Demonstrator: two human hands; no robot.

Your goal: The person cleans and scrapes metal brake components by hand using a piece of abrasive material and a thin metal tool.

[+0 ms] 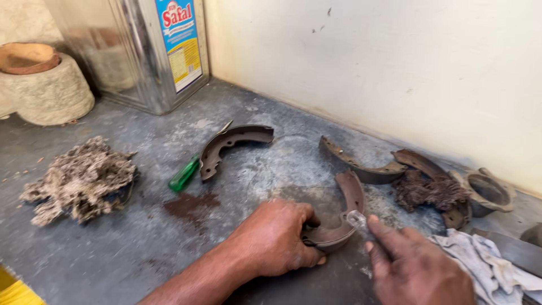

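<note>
1. On the grey floor [113, 260] by the wall, our left hand [276, 237] clamps a brake shoe [344, 209].
2. Right hand [415, 268] pinches a clear-handled tool [357, 219] against the shoe.
3. Looks like scraping; it wants a steady hold.

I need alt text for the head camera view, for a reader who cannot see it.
Left hand grips a curved brake shoe on a grey floor while the right hand presses a small clear-handled tool against it. More brake shoes, a green screwdriver and rags lie around.
</note>
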